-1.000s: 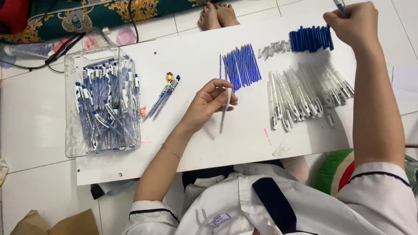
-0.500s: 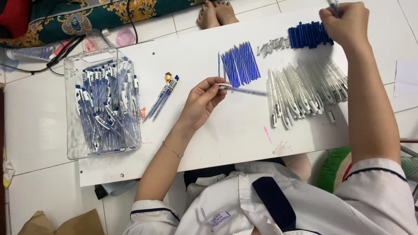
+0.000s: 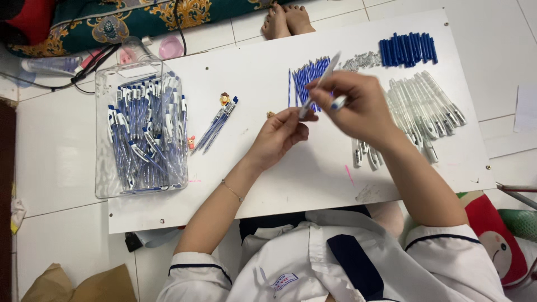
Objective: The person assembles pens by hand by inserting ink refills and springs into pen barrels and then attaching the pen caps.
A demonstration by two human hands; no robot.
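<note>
Left hand (image 3: pixel 278 136) pinches pen barrel (image 3: pixel 320 83).

both bare forearms reach away from the body and the 2 hands meet near the middle of the scene. the left hand (image 3: pixel 278 136) lies palm down, wrist slightly bent, thumb and forefinger pinched together at their tips. the right hand (image 3: pixel 353 106) crosses in from the right, held higher and just beside the left, its fingers curled inward in a closed grip.
</note>
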